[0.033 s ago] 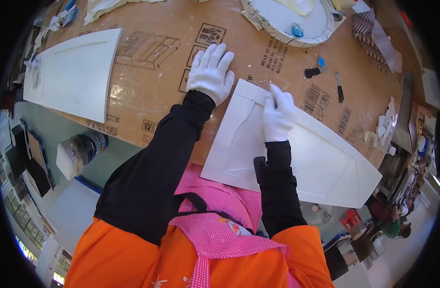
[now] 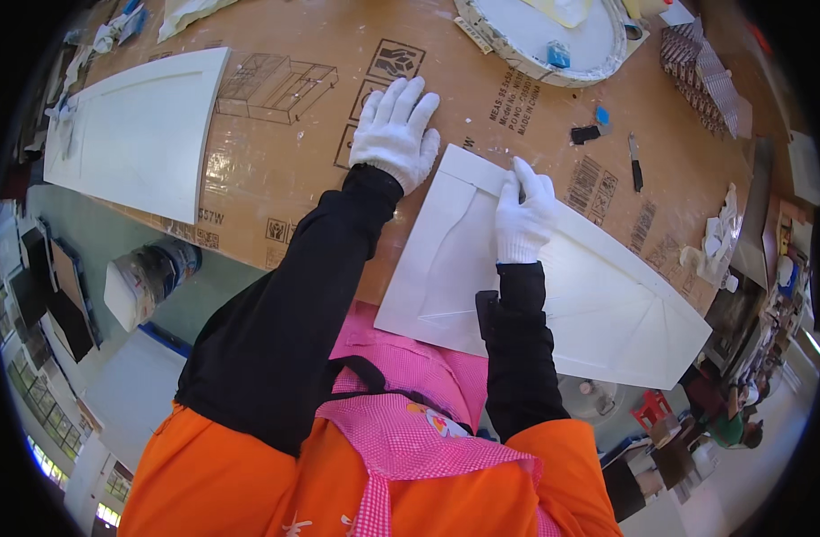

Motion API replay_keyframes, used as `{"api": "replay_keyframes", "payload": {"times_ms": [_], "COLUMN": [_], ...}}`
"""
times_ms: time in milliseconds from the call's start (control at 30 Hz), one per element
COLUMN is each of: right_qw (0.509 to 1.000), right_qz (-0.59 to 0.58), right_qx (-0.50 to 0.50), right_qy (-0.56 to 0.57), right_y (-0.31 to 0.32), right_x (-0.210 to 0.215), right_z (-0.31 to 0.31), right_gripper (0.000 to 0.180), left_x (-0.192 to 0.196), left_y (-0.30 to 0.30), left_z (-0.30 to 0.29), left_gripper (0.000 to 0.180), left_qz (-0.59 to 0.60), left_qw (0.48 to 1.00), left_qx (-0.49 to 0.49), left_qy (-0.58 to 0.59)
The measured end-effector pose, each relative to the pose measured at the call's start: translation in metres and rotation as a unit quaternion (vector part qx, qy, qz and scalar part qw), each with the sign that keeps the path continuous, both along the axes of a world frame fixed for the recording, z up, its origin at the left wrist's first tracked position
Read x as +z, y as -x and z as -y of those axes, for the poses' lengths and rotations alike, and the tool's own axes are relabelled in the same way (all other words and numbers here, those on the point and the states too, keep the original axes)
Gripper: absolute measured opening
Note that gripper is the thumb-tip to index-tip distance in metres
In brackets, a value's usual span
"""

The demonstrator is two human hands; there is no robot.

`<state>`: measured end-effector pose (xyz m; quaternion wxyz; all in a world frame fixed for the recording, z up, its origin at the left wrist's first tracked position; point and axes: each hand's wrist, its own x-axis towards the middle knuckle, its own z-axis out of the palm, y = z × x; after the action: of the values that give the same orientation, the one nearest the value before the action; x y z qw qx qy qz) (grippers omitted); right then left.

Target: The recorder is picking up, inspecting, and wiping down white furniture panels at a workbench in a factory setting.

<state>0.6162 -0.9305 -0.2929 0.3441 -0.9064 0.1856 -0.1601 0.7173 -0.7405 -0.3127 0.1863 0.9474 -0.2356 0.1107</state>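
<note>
A framed panel [image 2: 463, 259] lies at the near edge of a cardboard-covered table [image 2: 289, 161], directly before the worker, with a second panel [image 2: 137, 134] well apart to its left. Behind the nearer panel, a round tub [image 2: 539, 73] bears a small block [image 2: 558, 55], while a knife [image 2: 636, 164] lies between that panel and a folded sheet [image 2: 701, 73] at far right. Below the table at left sits a bucket [image 2: 152, 276].
</note>
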Motion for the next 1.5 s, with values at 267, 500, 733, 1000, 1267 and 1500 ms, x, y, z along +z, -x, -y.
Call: {"api": "replay_keyframes", "payload": {"times_ms": [267,500,733,1000,1267,1500], "right_qw": [0.984,0.985,0.990,0.990,0.981,0.992], "right_qz": [0.068,0.036,-0.053,0.015,-0.005,0.051], "right_qx": [0.164,0.161,0.133,0.143,0.192,0.112], "right_qy": [-0.024,0.055,-0.005,-0.014,-0.009,0.016], "right_y": [-0.014,-0.018,-0.015,-0.008,0.005,-0.004], "right_x": [-0.004,0.002,0.012,0.012,0.005,0.005], "right_z": [-0.045,-0.044,-0.031,-0.029,-0.052,-0.041], "right_gripper": [0.021,0.022,0.025,0.026,0.022,0.022], "left_x": [0.002,-0.002,-0.002,0.000,-0.001,0.001], "left_y": [0.002,0.001,0.001,0.002,0.001,-0.001], "left_z": [0.000,0.003,0.002,0.001,0.001,0.006], "left_gripper": [0.049,0.048,0.048,0.047,0.047,0.048], "left_qz": [-0.002,0.010,0.013,0.008,0.002,0.004], "left_qw": [1.000,1.000,1.000,1.000,1.000,1.000], "left_qx": [-0.005,-0.005,-0.004,-0.004,-0.001,-0.006], "left_qy": [0.009,-0.001,0.002,0.001,-0.015,-0.004]}}
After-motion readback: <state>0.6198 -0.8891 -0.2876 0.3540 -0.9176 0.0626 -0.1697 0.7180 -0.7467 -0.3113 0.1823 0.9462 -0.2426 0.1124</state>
